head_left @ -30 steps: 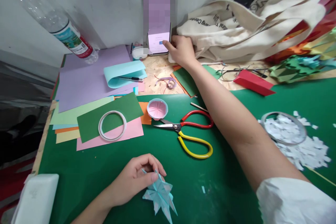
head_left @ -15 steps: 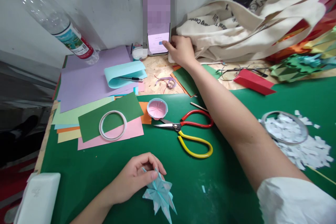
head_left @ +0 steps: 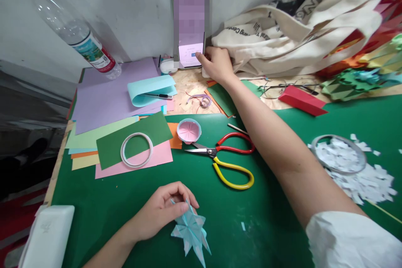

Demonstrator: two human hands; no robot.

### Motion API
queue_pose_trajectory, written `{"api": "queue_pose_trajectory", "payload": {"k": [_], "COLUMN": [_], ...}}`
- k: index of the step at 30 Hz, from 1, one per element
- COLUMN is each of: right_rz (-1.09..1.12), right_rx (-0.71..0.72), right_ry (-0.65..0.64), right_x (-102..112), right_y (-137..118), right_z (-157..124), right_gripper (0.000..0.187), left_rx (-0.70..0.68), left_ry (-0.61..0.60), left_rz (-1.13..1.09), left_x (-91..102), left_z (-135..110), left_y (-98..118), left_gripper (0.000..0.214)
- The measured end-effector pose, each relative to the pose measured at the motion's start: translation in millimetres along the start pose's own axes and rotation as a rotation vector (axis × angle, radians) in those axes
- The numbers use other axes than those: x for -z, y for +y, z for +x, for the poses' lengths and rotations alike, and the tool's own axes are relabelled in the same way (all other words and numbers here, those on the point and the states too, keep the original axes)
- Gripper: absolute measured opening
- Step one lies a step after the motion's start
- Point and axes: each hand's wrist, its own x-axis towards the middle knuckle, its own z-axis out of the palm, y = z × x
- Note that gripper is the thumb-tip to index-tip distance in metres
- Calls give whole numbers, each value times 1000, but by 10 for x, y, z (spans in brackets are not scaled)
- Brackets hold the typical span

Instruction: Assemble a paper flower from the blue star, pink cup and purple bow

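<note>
My left hand (head_left: 163, 211) rests on the green mat (head_left: 266, 226) near the front edge, its fingers pinched on a light blue folded paper star (head_left: 191, 232). My right hand (head_left: 216, 63) is stretched to the back of the table, its fingertip touching the lower screen of a phone (head_left: 191, 27) that leans upright against the wall; the other fingers are curled. Red-and-yellow scissors (head_left: 224, 159) lie between the two hands, next to a small pink paper cup shape (head_left: 188, 130).
Coloured paper sheets (head_left: 119, 109) and a tape ring (head_left: 136, 155) lie at the left. A plastic bottle (head_left: 72, 29) leans at back left. A cloth bag (head_left: 301, 29), glasses (head_left: 282, 88), folded paper pieces and white scraps (head_left: 351, 167) fill the right. A white box (head_left: 47, 236) sits front left.
My right fingertip has shifted slightly lower on the phone screen and the view has tilted a little. My left hand keeps its hold on the star.
</note>
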Motion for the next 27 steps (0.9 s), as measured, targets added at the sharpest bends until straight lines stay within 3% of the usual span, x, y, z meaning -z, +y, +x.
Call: {"api": "queue_pose_trajectory", "payload": {"k": [21, 27], "right_rz": [-17, -46], "right_rx": [-7, -12], "right_ry": [-12, 8], "right_x": [18, 50], "right_y": [-9, -70], "right_z": [-8, -81], "right_gripper": [50, 33], "left_rx": [14, 11], "left_ry": [-2, 2], "left_rz": [11, 10], "left_x": [3, 8], "left_z": [5, 0], "left_y": [9, 0], "left_gripper": [27, 28]}}
